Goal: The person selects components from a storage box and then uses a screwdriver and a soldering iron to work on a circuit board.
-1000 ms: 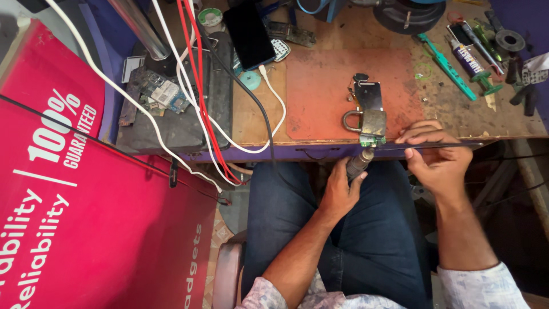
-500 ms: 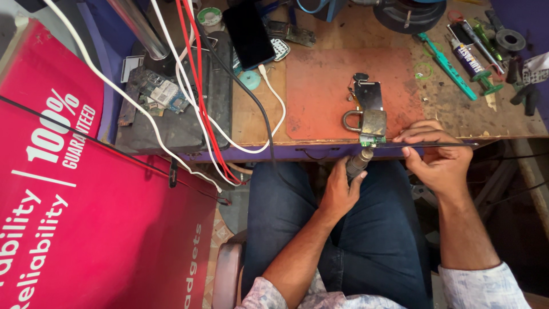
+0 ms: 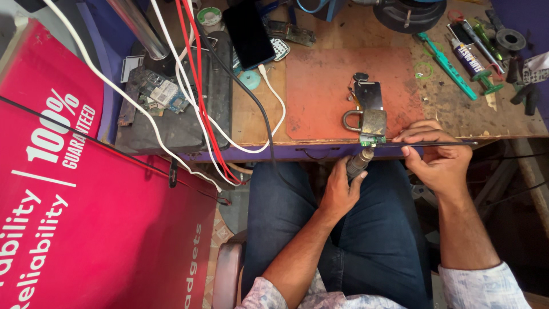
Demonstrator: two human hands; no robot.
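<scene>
My left hand (image 3: pixel 338 190) is below the desk's front edge, wrapped around a grey cylindrical tool nozzle (image 3: pixel 359 162) that points up at a small green circuit board (image 3: pixel 372 139). The board sits in a metal clamp holder (image 3: pixel 370 109) on an orange mat (image 3: pixel 326 91). Held in my right hand (image 3: pixel 437 160) is a thin dark tool, like tweezers (image 3: pixel 440 143), lying level along the desk edge with its tip at the board.
A dark phone (image 3: pixel 248 31), white and red cables (image 3: pixel 189 86), a loose circuit board (image 3: pixel 163 92), a green toothbrush (image 3: pixel 446 66), glue tubes (image 3: pixel 470 54) and a tape roll (image 3: pixel 209 14) lie on the wooden desk. A large red box (image 3: pixel 86 217) stands at my left.
</scene>
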